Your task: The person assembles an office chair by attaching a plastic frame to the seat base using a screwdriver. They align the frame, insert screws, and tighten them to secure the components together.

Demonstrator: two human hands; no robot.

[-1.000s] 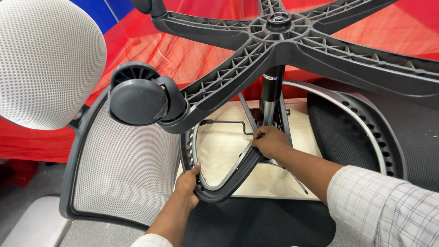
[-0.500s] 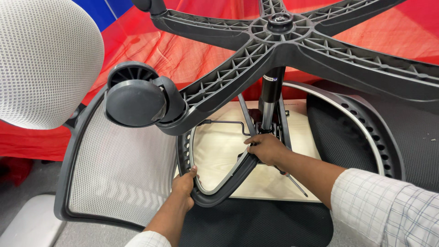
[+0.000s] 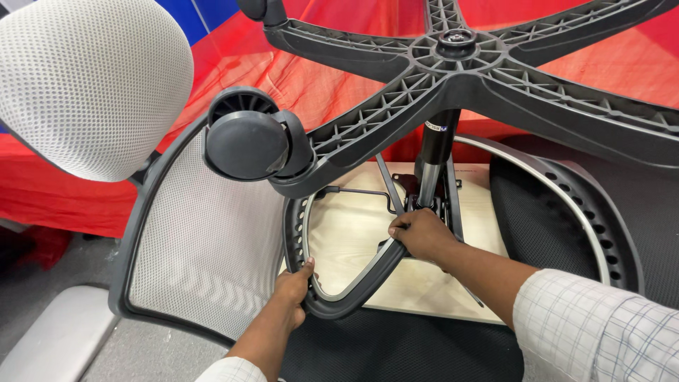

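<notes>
Upside-down chair, both hands on the left armrest loop

From my remote view the five-arm base (image 3: pixel 453 67) fills the far side with the gas post (image 3: pixel 433 166) running down to the pale seat underside (image 3: pixel 353 233); the mesh back (image 3: pixel 205 247) and headrest (image 3: pixel 92 85) sit left, and one caster (image 3: pixel 247 145) is on the near-left arm. The black armrest (image 3: pixel 339 297) lies against the seat's left edge, centre of the scene. My left hand (image 3: pixel 293 290) is curled closed around its near curve; my right hand (image 3: pixel 421 233) is closed on its upper end by the post. I'd say base and caster are done, and the armrest looks unfastened: can't see any bolts.
</notes>
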